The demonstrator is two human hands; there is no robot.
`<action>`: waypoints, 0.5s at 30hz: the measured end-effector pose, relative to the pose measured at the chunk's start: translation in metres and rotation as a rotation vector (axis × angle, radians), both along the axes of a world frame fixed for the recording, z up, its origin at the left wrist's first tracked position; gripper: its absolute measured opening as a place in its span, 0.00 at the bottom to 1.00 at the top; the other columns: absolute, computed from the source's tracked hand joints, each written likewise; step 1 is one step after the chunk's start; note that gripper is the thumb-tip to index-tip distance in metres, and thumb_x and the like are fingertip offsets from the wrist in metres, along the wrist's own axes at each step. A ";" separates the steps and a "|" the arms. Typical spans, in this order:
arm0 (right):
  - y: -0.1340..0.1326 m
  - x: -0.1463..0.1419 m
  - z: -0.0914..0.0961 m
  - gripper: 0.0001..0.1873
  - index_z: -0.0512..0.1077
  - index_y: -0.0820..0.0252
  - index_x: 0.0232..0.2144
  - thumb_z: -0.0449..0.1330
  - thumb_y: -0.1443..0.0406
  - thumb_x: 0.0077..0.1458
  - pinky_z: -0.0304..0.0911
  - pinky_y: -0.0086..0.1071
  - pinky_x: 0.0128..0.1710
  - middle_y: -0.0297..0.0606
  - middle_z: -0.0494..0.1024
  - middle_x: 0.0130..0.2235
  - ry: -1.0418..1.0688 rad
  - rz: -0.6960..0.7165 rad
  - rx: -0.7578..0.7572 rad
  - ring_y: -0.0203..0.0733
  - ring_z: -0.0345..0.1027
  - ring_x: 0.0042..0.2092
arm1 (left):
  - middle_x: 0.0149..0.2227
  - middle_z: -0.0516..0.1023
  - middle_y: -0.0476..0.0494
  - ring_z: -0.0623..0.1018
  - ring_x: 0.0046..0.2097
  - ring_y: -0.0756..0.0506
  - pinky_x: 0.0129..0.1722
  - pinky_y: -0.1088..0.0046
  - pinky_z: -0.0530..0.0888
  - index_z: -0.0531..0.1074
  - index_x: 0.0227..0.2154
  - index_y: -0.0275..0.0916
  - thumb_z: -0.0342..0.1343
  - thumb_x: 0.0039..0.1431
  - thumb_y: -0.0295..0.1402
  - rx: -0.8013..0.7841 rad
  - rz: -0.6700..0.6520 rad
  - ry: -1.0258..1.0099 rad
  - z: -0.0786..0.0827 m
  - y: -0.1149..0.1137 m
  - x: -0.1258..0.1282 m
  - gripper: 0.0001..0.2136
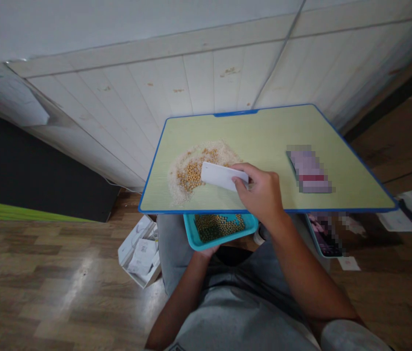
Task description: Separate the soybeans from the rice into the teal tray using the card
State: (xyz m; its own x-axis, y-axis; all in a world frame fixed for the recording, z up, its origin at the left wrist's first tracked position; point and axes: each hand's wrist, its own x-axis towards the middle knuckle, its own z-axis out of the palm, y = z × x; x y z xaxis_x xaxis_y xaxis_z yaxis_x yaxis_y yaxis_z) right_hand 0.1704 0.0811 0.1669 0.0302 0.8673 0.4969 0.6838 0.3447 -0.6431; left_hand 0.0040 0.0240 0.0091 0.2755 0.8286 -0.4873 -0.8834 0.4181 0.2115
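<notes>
My right hand [264, 192] pinches a flat white rectangular card [221, 176] between thumb and fingers. The card is tilted over the near right part of a loose pile of yellow soybean-like beans [189, 179]. Pale grains that look like rice [224, 150] surround the beans on the light green tabletop [264, 134] with its blue edge. Below the table's front edge, my left hand [209, 251] supports a teal plastic tray [199, 244] from underneath; most of its fingers are hidden. Many of the same round beans [220, 226] lie in the tray, partly covered by the tabletop.
A phone-like object [311, 173], partly pixelated, lies on the table's right side. Another phone-like object [324, 236] is below the right edge. A white open box [142, 253] with papers stands on the floor at left. The panelled wall [198, 83] borders the table's far side.
</notes>
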 end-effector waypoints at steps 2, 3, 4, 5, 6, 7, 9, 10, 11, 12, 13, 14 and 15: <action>0.000 0.000 0.000 0.16 0.86 0.51 0.46 0.64 0.69 0.59 0.77 0.39 0.42 0.37 0.91 0.44 -0.003 -0.007 -0.005 0.49 0.85 0.40 | 0.69 0.79 0.47 0.69 0.76 0.40 0.78 0.44 0.58 0.79 0.63 0.52 0.36 0.79 0.52 -0.003 0.039 0.021 -0.002 -0.001 -0.001 0.28; 0.000 0.000 -0.001 0.15 0.85 0.51 0.46 0.64 0.69 0.59 0.77 0.39 0.42 0.37 0.91 0.43 -0.005 -0.008 -0.003 0.49 0.85 0.40 | 0.68 0.80 0.48 0.70 0.75 0.40 0.78 0.43 0.58 0.80 0.62 0.52 0.36 0.79 0.51 -0.008 0.054 0.034 -0.003 -0.002 -0.001 0.28; 0.000 0.000 -0.001 0.15 0.86 0.51 0.46 0.64 0.68 0.59 0.77 0.39 0.41 0.37 0.91 0.43 -0.006 -0.007 0.001 0.49 0.86 0.40 | 0.67 0.82 0.49 0.71 0.75 0.39 0.78 0.42 0.58 0.81 0.60 0.52 0.37 0.79 0.50 -0.014 0.065 0.046 -0.004 -0.003 -0.001 0.28; 0.000 0.000 -0.001 0.15 0.86 0.51 0.45 0.64 0.68 0.59 0.77 0.39 0.41 0.37 0.91 0.43 -0.005 -0.005 0.006 0.50 0.86 0.40 | 0.66 0.83 0.50 0.71 0.75 0.38 0.78 0.41 0.58 0.83 0.58 0.52 0.37 0.79 0.49 -0.019 0.074 0.057 -0.005 -0.003 -0.001 0.27; 0.000 0.000 -0.002 0.15 0.86 0.51 0.45 0.64 0.68 0.59 0.77 0.40 0.41 0.37 0.91 0.43 -0.002 -0.003 0.011 0.50 0.86 0.39 | 0.65 0.83 0.50 0.72 0.74 0.38 0.77 0.40 0.59 0.84 0.56 0.51 0.38 0.78 0.49 -0.024 0.082 0.067 -0.006 -0.004 -0.001 0.27; 0.000 0.000 -0.002 0.15 0.86 0.51 0.45 0.64 0.68 0.59 0.78 0.40 0.40 0.37 0.91 0.43 0.002 -0.001 0.014 0.50 0.86 0.39 | 0.64 0.84 0.51 0.72 0.74 0.38 0.77 0.40 0.59 0.85 0.54 0.51 0.39 0.78 0.48 -0.027 0.087 0.075 -0.007 -0.004 -0.001 0.26; 0.000 0.000 -0.003 0.15 0.85 0.51 0.46 0.64 0.68 0.59 0.78 0.40 0.40 0.37 0.91 0.43 0.011 0.002 0.018 0.50 0.86 0.39 | 0.64 0.84 0.50 0.73 0.73 0.37 0.76 0.40 0.60 0.86 0.52 0.50 0.40 0.78 0.48 -0.034 0.089 0.086 -0.009 -0.005 -0.001 0.26; 0.000 0.000 -0.003 0.15 0.85 0.51 0.46 0.64 0.68 0.59 0.78 0.40 0.41 0.37 0.91 0.43 0.015 0.004 0.020 0.50 0.86 0.39 | 0.63 0.84 0.50 0.73 0.73 0.37 0.76 0.39 0.60 0.86 0.52 0.50 0.40 0.78 0.48 -0.038 0.087 0.090 -0.009 -0.005 -0.001 0.26; 0.000 0.000 -0.002 0.15 0.85 0.51 0.46 0.64 0.68 0.59 0.78 0.40 0.41 0.37 0.91 0.43 0.019 0.007 0.021 0.50 0.86 0.39 | 0.63 0.84 0.50 0.73 0.73 0.36 0.76 0.39 0.60 0.86 0.51 0.50 0.40 0.78 0.47 -0.040 0.085 0.093 -0.009 -0.005 -0.001 0.26; -0.001 0.000 -0.002 0.15 0.85 0.51 0.46 0.64 0.68 0.59 0.78 0.40 0.41 0.37 0.91 0.43 0.024 0.012 0.025 0.50 0.86 0.40 | 0.63 0.85 0.50 0.73 0.73 0.36 0.76 0.38 0.60 0.86 0.51 0.49 0.40 0.78 0.47 -0.041 0.085 0.094 -0.009 -0.004 -0.001 0.27; -0.001 0.001 -0.002 0.15 0.86 0.51 0.45 0.64 0.68 0.59 0.78 0.40 0.41 0.37 0.91 0.43 0.028 0.017 0.029 0.50 0.86 0.40 | 0.63 0.85 0.50 0.73 0.73 0.37 0.76 0.39 0.60 0.86 0.50 0.50 0.39 0.78 0.48 -0.038 0.086 0.093 -0.007 -0.004 0.000 0.27; -0.001 0.001 -0.001 0.15 0.86 0.51 0.45 0.63 0.68 0.59 0.78 0.40 0.41 0.37 0.91 0.43 0.034 0.021 0.035 0.50 0.86 0.40 | 0.62 0.85 0.50 0.73 0.73 0.37 0.76 0.40 0.60 0.86 0.49 0.49 0.38 0.79 0.48 -0.034 0.088 0.090 -0.005 -0.003 0.001 0.28; -0.002 0.001 0.000 0.15 0.86 0.51 0.45 0.63 0.68 0.59 0.78 0.40 0.40 0.37 0.91 0.43 0.039 0.023 0.042 0.49 0.86 0.40 | 0.61 0.86 0.51 0.73 0.73 0.38 0.76 0.41 0.61 0.87 0.49 0.49 0.37 0.79 0.48 -0.028 0.090 0.086 -0.002 -0.002 0.002 0.29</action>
State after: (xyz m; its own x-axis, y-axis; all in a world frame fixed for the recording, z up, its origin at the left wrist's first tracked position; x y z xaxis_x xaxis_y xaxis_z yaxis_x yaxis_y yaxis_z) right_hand 0.1714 0.0794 0.1668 0.0303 0.8466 0.5314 0.6496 0.3873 -0.6542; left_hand 0.0056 0.0217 0.0070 0.1569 0.8338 -0.5293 -0.8967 0.3449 0.2775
